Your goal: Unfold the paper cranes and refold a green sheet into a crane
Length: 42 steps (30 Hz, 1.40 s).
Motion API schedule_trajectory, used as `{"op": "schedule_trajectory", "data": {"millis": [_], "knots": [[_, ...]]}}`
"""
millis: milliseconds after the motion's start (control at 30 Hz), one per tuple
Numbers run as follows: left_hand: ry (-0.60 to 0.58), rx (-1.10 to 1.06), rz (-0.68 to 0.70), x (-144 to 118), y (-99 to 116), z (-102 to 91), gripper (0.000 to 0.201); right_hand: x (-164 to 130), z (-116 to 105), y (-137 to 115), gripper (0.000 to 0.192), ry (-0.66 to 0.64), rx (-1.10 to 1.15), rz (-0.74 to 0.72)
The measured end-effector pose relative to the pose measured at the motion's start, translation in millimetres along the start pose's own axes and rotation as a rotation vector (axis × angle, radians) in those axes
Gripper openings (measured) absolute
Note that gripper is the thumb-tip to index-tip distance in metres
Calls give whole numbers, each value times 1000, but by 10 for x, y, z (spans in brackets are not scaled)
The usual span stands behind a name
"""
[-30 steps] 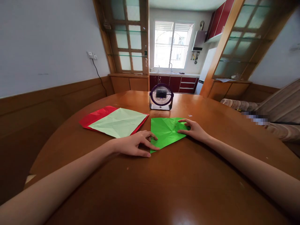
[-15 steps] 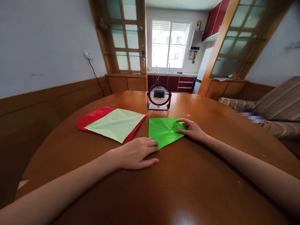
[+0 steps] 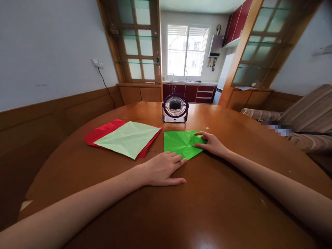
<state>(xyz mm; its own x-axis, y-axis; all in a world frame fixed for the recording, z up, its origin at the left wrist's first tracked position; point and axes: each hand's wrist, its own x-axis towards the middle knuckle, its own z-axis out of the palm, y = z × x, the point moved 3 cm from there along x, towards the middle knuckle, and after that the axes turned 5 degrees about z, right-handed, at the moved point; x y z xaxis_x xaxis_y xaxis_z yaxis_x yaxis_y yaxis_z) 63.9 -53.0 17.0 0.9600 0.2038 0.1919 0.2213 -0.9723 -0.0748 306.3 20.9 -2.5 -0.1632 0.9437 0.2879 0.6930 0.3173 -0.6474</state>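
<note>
A bright green folded paper [image 3: 178, 142] lies flat on the round wooden table [image 3: 181, 207], creased into a triangle. My left hand [image 3: 163, 168] lies flat over its near corner, fingers together and pressing on the fold edge. My right hand [image 3: 210, 143] rests with spread fingers on the paper's right corner, holding it down. Neither hand grips anything.
A pale green sheet [image 3: 128, 138] lies on a red sheet [image 3: 101, 130] left of the green paper. A small purple desk fan [image 3: 175, 108] stands behind them. A sofa [image 3: 306, 128] is at the right, a kitchen window beyond.
My left hand has slid to the right along the near edge of the green paper, now covering its near corner. The right hand has stayed on the right corner.
</note>
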Motion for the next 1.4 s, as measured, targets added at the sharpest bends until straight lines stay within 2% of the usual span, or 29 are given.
{"op": "schedule_trajectory", "data": {"millis": [500, 767, 1000, 1167, 1400], "knots": [[-62, 13, 3, 26, 42, -4, 64, -2, -7, -23, 46, 3, -17, -10], [-220, 123, -89, 245, 70, 42, 69, -9, 0, -2, 46, 18, -14, -11], [-244, 152, -145, 388, 49, 112, 73, -8, -2, -13, 44, 12, -14, -20], [-225, 178, -139, 324, 83, 68, 64, -9, -2, -2, 44, 14, -17, -25], [-190, 169, -151, 69, 149, -75, 53, -7, 2, 11, 43, 11, -17, -39]]}}
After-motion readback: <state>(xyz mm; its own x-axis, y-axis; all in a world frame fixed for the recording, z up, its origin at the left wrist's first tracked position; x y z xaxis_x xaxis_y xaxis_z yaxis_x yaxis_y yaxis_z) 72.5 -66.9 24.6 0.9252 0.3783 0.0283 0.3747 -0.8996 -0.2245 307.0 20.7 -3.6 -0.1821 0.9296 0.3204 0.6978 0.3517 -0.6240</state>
